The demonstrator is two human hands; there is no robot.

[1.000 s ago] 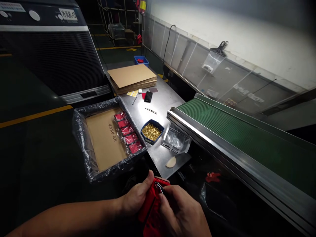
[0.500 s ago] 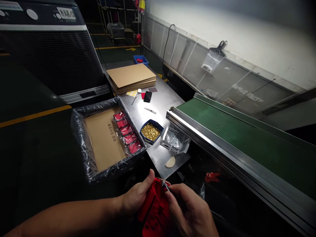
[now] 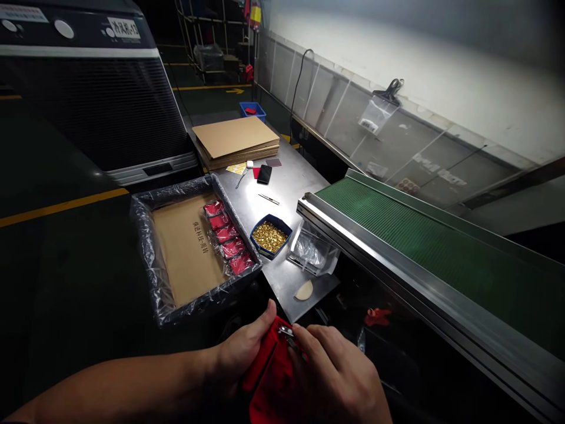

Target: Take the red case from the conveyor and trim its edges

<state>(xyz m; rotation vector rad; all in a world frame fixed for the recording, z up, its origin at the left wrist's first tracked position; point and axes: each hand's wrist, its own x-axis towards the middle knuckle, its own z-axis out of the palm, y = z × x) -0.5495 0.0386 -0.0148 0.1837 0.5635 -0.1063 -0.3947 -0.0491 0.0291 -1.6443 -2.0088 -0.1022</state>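
A red plastic part sits low in the view, just below the steel table's near edge. My left hand wraps round its left side with the thumb on top. The fingertips of my right hand pinch a small silvery metal piece at the part's top edge. Both hands are closed. On the table ahead stands a blue tray of small brass pieces. To the left, a plastic-lined box with a cardboard floor holds a row of bagged red parts.
A green conveyor belt with a steel frame runs along the right. The table carries a clear plastic bag, a tan disc, a phone and stacked cardboard sheets. A large dark machine stands behind the box.
My right hand has slid forward over the red part and now covers more of it. The left hand keeps its grip. The view has shifted slightly.
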